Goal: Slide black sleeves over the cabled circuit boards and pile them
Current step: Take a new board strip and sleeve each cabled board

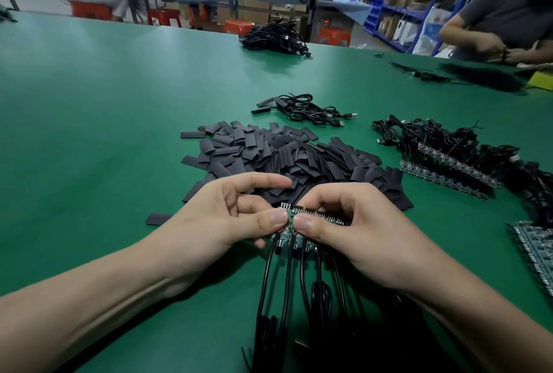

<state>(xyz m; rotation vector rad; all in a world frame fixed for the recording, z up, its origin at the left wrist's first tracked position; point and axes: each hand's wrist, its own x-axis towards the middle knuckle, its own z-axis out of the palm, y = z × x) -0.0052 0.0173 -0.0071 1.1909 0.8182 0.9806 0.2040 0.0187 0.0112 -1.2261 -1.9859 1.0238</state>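
Left hand [227,217]: pinches end board [283,240], lower centre, likely to separate it.
Right hand [347,223]: pinches board strip [329,217], bracing.

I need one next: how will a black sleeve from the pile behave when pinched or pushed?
Probably very light: the black sleeves lie in a loose heap, so a push would likely scatter several. Likely floppy, not stiff; some pieces bow or curl. The lone sleeve lies flat on the green table, so pinching its edge may be fiddly.
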